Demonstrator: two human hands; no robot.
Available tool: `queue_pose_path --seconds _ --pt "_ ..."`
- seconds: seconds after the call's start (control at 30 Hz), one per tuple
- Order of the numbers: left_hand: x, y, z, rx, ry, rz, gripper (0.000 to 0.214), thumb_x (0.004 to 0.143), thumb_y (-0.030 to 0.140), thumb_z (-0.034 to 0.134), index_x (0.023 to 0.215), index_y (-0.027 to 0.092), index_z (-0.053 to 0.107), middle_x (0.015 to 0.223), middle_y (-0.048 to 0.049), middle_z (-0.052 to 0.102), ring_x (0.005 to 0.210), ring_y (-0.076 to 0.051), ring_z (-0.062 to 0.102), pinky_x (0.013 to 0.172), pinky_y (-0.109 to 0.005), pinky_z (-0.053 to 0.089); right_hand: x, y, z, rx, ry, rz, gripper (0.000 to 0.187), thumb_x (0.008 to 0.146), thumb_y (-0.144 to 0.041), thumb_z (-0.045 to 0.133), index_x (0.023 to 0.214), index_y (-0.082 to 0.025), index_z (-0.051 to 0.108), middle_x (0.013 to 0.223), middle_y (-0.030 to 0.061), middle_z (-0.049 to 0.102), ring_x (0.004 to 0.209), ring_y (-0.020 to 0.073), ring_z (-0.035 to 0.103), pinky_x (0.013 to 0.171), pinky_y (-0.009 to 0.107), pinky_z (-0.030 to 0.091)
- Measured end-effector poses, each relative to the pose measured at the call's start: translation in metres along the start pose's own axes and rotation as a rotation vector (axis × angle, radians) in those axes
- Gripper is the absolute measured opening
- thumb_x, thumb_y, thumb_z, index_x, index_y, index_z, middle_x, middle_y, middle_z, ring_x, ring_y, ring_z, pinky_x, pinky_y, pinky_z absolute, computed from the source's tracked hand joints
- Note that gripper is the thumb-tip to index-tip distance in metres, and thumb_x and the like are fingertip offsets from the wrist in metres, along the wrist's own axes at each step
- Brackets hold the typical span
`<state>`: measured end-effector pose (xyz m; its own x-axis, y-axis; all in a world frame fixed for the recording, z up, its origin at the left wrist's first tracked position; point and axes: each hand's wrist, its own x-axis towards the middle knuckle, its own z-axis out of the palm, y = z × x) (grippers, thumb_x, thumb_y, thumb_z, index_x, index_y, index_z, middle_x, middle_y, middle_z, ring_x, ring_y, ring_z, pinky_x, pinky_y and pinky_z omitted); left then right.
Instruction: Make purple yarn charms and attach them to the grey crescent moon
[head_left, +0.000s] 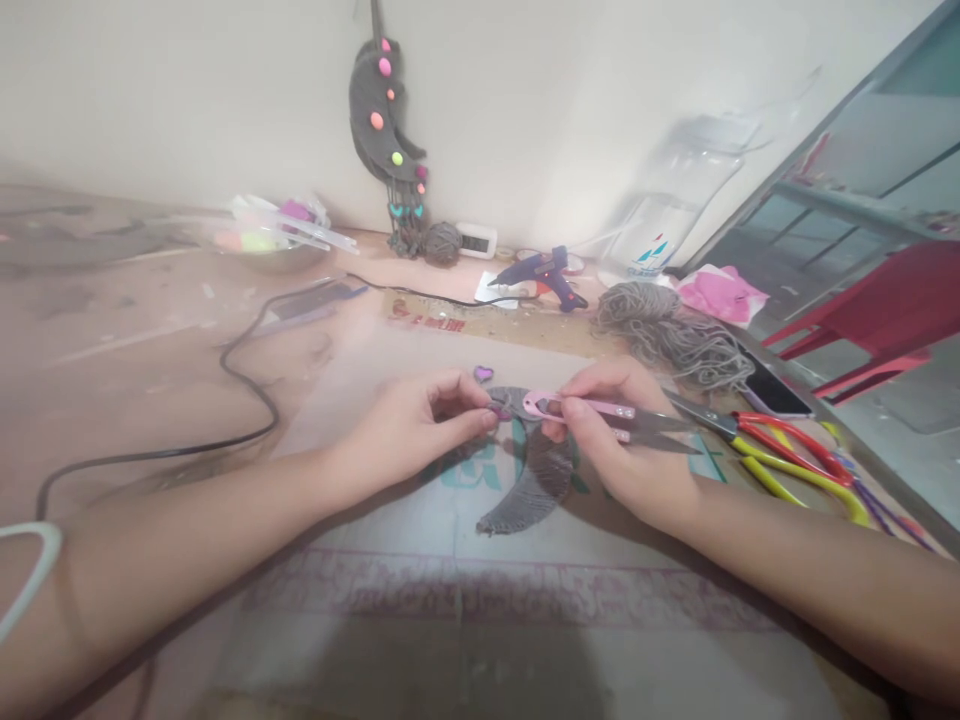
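Observation:
My left hand [427, 415] is closed, its thumb and forefinger pinching a small purple piece [498, 411] that they partly cover. Pink-handled thread snips [592, 408] are in my right hand [619, 430], gripped between thumb and fingers. Their blades point right, away from my left hand. Below both hands, a crescent wrapped in grey yarn [529, 487] lies on the printed sheet; my hands and the snips hide some of its upper end. A little purple heart with a dark edge [484, 373] rests just beyond my left fingertips.
At the back stand a glue gun [544, 275] with its black cord [247, 385], a grey yarn ball [442, 243] and a clear jug [649, 225]. Loose grey yarn [675, 335] and red-and-yellow-handled scissors [795, 460] lie right. A decorated crescent [375, 110] hangs on the wall.

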<state>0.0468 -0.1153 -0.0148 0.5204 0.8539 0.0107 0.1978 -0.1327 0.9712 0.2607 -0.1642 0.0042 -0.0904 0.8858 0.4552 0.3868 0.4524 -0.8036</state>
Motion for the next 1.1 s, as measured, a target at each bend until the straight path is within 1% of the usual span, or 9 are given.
queue_pose_path --seconds 0.1,0.2,0.33,0.43,0.57,0.7,0.83,0.97,1.1 --pt "0.000 -0.001 0.000 -0.024 0.000 -0.002 0.019 0.086 0.037 0.067 0.084 0.018 0.064 0.079 -0.0015 0.070 0.069 -0.013 0.062 0.063 -0.025 0.048 0.004 -0.001 -0.004 0.010 0.020 0.005 0.021 0.092 -0.046 0.061 0.089 -0.026 0.054 0.069 0.0005 0.066 0.060 0.0161 0.065 0.055 0.030 0.054" --pt "0.000 -0.002 -0.001 -0.036 -0.004 -0.007 0.021 0.086 0.038 0.067 0.088 0.018 0.064 0.081 -0.0025 0.071 0.072 -0.013 0.064 0.064 -0.026 0.050 0.010 0.004 -0.009 0.012 0.086 -0.018 0.032 0.097 -0.048 0.052 0.076 -0.024 0.053 0.068 0.0018 0.060 0.062 0.0162 0.061 0.058 0.032 0.052" --pt "-0.001 -0.004 -0.001 -0.054 -0.024 -0.012 0.021 0.087 0.038 0.068 0.092 0.018 0.063 0.083 -0.0017 0.071 0.071 -0.013 0.064 0.065 -0.026 0.051 0.017 0.014 -0.011 0.016 -0.038 -0.071 0.047 0.102 -0.047 0.038 0.065 -0.021 0.051 0.067 0.0028 0.056 0.067 0.0156 0.059 0.064 0.031 0.049" --pt "-0.002 -0.005 -0.001 -0.057 -0.033 -0.004 0.020 0.088 0.038 0.067 0.094 0.018 0.063 0.084 -0.0015 0.072 0.072 -0.013 0.065 0.067 -0.026 0.052 0.018 0.017 -0.008 -0.040 -0.154 0.000 0.041 0.102 -0.046 0.039 0.083 -0.019 0.064 0.068 0.0014 0.059 0.063 0.0139 0.058 0.060 0.028 0.047" --pt "-0.004 -0.001 -0.001 -0.013 -0.030 0.012 0.018 0.088 0.036 0.066 0.094 0.019 0.064 0.086 -0.0021 0.072 0.074 -0.014 0.066 0.069 -0.027 0.053 0.015 0.016 -0.004 -0.145 -0.235 0.046 0.022 0.095 -0.037 0.056 0.105 -0.022 0.069 0.063 -0.0040 0.052 0.057 0.0113 0.050 0.055 0.024 0.041" --pt "-0.005 0.002 -0.001 0.041 -0.015 0.013 0.019 0.086 0.037 0.068 0.091 0.019 0.065 0.084 -0.0013 0.071 0.073 -0.014 0.065 0.067 -0.025 0.052 0.010 0.013 -0.005 -0.136 -0.188 -0.064 0.017 0.093 -0.032 0.061 0.106 -0.022 0.065 0.064 -0.0050 0.049 0.056 0.0106 0.046 0.053 0.024 0.040" --pt "-0.006 0.001 -0.002 0.046 -0.003 0.006 0.024 0.087 0.042 0.067 0.089 0.018 0.063 0.080 -0.0008 0.068 0.068 -0.013 0.062 0.063 -0.025 0.050 0.010 0.009 -0.012 -0.149 -0.198 -0.220 0.022 0.101 -0.028 0.042 0.100 -0.022 0.064 0.088 0.0033 0.055 0.078 0.0146 0.056 0.070 0.029 0.047" --pt "-0.005 0.000 -0.001 0.016 -0.005 0.009 0.025 0.090 0.044 0.064 0.089 0.018 0.061 0.081 -0.0011 0.068 0.072 -0.013 0.062 0.067 -0.026 0.050 0.016 0.017 -0.015 -0.171 -0.241 -0.161 0.031 0.104 -0.029 0.034 0.097 -0.020 0.063 0.095 0.0056 0.057 0.082 0.0157 0.058 0.076 0.032 0.048" --pt "-0.005 0.001 -0.001 -0.016 -0.016 0.008 0.024 0.091 0.042 0.063 0.089 0.018 0.060 0.081 -0.0008 0.068 0.073 -0.012 0.062 0.068 -0.025 0.049 0.024 0.028 -0.010 -0.284 -0.280 -0.087 0.027 0.101 -0.034 0.042 0.089 -0.019 0.062 0.091 0.0069 0.059 0.085 0.0197 0.060 0.077 0.034 0.049"
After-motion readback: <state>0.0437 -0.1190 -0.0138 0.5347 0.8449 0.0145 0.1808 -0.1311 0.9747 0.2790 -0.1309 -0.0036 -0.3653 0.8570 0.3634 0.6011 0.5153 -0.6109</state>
